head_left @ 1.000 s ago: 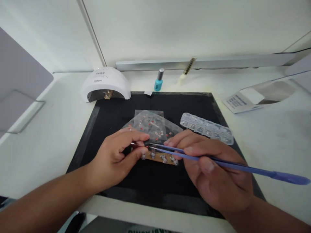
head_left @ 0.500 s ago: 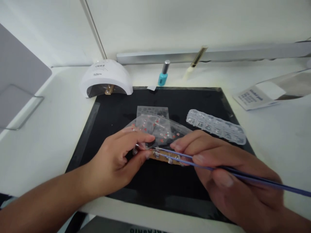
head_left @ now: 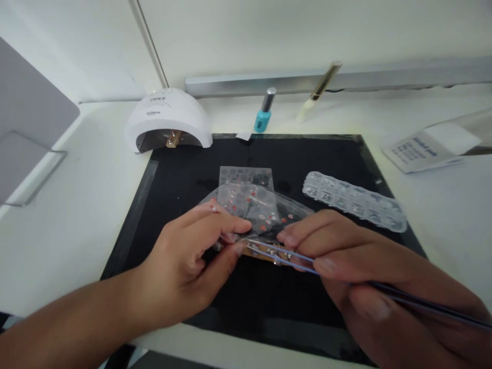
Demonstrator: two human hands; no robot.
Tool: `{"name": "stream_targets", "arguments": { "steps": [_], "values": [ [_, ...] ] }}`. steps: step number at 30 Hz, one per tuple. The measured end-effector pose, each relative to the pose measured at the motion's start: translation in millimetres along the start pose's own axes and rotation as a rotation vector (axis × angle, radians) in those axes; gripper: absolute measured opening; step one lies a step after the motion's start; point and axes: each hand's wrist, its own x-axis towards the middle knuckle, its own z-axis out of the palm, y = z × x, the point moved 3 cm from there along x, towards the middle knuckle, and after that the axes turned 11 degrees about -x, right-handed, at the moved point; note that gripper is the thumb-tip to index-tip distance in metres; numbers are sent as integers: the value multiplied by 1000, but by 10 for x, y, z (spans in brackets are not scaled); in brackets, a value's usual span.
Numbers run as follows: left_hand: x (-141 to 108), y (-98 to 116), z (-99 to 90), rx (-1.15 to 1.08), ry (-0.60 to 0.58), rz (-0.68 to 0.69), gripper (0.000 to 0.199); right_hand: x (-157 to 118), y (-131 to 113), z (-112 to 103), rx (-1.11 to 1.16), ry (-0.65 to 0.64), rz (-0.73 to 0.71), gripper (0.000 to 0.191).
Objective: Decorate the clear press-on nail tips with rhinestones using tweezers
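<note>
A clear plastic sheet (head_left: pixel 282 201) with small red and white designs is pinched at its near edge by my left hand (head_left: pixel 196 246). In my right hand (head_left: pixel 357 261) is a pair of purple tweezers (head_left: pixel 298 260), whose tips reach the sheet's edge beside my left thumb. Right below the tips lies a wooden strip (head_left: pixel 265 254) carrying several shiny clear pieces, partly covered by my fingers. Whether the tweezers grip anything is too small to tell. Under the plastic rests a greyish patterned sheet (head_left: pixel 246 175).
A black mat (head_left: pixel 184 179) covers the middle of the white table. On it lies a clear compartment case (head_left: pixel 353 201). Around it stand a white nail lamp (head_left: pixel 169 110) with a wooden piece inside, a turquoise polish bottle (head_left: pixel 263 119), a gold-capped bottle (head_left: pixel 323 84) and an alcohol pad box (head_left: pixel 418 148).
The view has shifted slightly, with the case and bottles appearing further right. My right hand and the tweezers sit a little further right and lower. My left hand keeps its pinch.
</note>
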Motion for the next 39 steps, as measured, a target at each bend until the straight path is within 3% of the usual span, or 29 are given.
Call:
{"name": "stream_targets", "arguments": {
  "steps": [33,39],
  "values": [
    [2,50,7,116,-44,95,15,-20,38,-32,-31,-9,-1,25],
    [-3,66,-1,123,-64,108,15,-14,54,-53,-19,-57,-73,27]
  ]
}}
